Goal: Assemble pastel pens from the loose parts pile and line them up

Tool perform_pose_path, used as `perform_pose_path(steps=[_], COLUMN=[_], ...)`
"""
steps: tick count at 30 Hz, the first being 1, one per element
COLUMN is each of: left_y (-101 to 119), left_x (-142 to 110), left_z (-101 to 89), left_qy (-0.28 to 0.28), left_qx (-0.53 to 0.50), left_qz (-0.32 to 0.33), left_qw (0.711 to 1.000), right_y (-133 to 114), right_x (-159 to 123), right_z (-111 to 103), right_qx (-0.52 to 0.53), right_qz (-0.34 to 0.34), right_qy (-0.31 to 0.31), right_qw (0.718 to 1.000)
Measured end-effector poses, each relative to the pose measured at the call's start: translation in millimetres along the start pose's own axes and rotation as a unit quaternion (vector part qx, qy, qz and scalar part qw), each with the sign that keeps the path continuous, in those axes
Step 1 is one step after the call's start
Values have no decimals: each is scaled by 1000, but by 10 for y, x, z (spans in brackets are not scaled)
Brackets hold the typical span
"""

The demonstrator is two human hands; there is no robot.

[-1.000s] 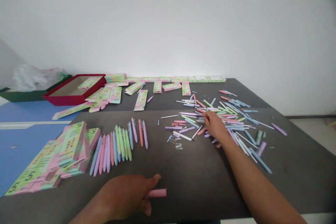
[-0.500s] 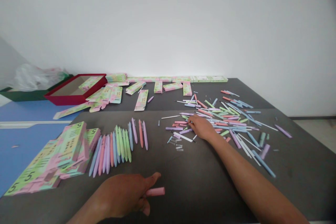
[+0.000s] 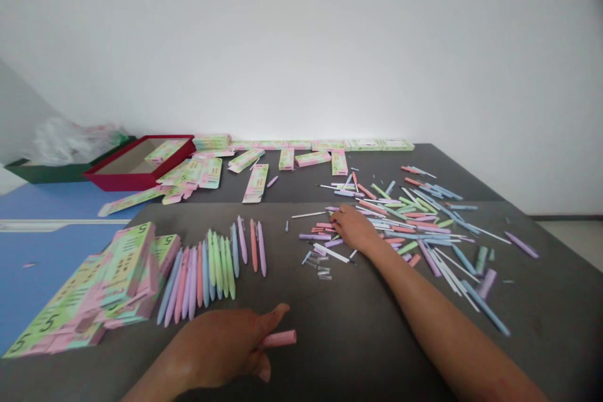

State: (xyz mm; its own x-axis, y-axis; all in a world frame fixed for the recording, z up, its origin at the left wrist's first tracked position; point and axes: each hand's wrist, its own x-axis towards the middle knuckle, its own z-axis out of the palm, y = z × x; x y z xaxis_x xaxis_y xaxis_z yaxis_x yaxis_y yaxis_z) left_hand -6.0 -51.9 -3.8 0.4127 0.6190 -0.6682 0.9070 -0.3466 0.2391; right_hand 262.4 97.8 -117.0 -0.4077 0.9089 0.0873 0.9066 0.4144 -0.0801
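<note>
My left hand (image 3: 226, 347) is closed around a pink pen barrel (image 3: 281, 338), whose end sticks out past the fingers above the table. My right hand (image 3: 354, 228) reaches into the left part of a loose heap of pastel pen parts (image 3: 419, 217). Its fingertips are down among the parts, and what they grip, if anything, is hidden. Close by lie a purple barrel (image 3: 315, 237), white refills (image 3: 335, 254) and small clear pieces (image 3: 323, 272). Left of the hands, assembled pens (image 3: 221, 257) in purple, pink, blue and green lie in a row.
Stacked pen boxes (image 3: 125, 270) stand at the left edge. Farther back are flattened cartons (image 3: 191, 173), a red tray (image 3: 141, 183), a green tray (image 3: 47, 173) with a plastic bag (image 3: 66, 141), and a line of boxes (image 3: 330, 145) along the wall.
The view has shifted slightly. My right hand stays at the heap's left side, its fingers moved a little among the parts. The left hand keeps the pink barrel, now tilted slightly upward.
</note>
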Motion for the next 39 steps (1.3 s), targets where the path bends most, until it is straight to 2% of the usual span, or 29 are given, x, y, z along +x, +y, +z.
perform_pose_path(steps=[4,10,18,29,35,39], left_y=[6,8,13,40,16,7], left_x=[19,-11,-10,-27,-25,-27], left_z=[13,8,37,8,43,52], left_qy=[-14,-6,-10,-21,-10,-4], left_qx=[-2,-7,-1,2,2,2], left_qz=[-5,6,1,4,4,9], left_qw=[1000,1000,1000,1000,1000,1000], right_y=[36,72,85,132,212,377], right_x=[-58,-88,-95,-131,-154,-171], right_z=[10,-11,-3,-14,-34,-54], right_qx=[13,37,44,54,61,89], right_qz=[-8,35,29,45,78,132], right_qy=[1,20,12,35,86,161], right_qw=[1000,999,999,997,991,974])
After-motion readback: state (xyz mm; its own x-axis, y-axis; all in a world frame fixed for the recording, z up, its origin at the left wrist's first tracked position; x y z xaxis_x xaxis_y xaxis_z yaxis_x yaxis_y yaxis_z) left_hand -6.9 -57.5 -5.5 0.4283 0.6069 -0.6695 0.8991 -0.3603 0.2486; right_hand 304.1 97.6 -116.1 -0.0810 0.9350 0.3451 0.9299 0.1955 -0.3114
